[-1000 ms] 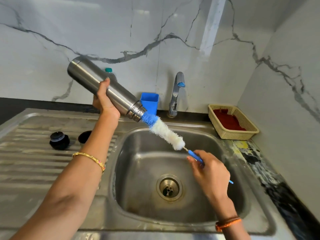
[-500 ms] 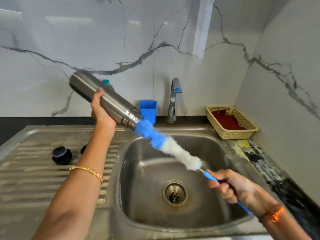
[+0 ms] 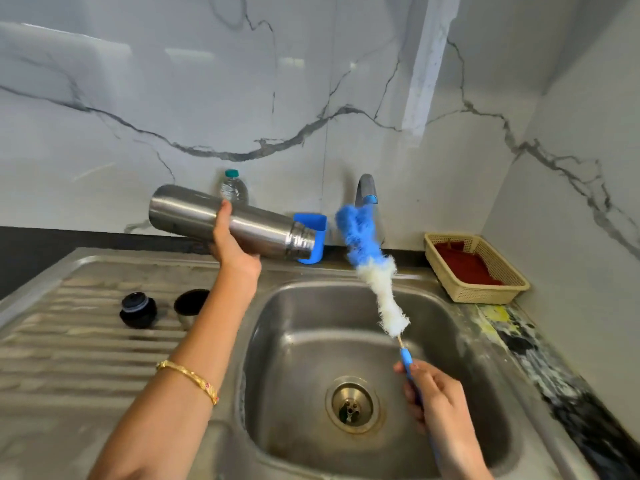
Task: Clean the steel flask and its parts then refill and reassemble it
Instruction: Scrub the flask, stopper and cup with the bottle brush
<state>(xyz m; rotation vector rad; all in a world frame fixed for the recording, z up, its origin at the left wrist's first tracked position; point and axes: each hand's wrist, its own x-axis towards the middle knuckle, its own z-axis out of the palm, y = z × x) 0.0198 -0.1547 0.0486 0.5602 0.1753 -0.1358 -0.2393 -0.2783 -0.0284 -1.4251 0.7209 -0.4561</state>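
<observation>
I see L hand (image 3: 232,249) wrapped round flask (image 3: 228,221), tilted, mouth right, above sink (image 3: 433,306) edge; R hand (image 3: 434,400) grips brush (image 3: 372,268) handle, brush out of flask; stopper (image 3: 138,310) + cup (image 3: 190,303) on drainboard (image 3: 69,358)

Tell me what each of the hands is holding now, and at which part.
The left hand grips the steel flask around the middle of its body. The right hand grips the bottle brush by its blue handle.
</observation>
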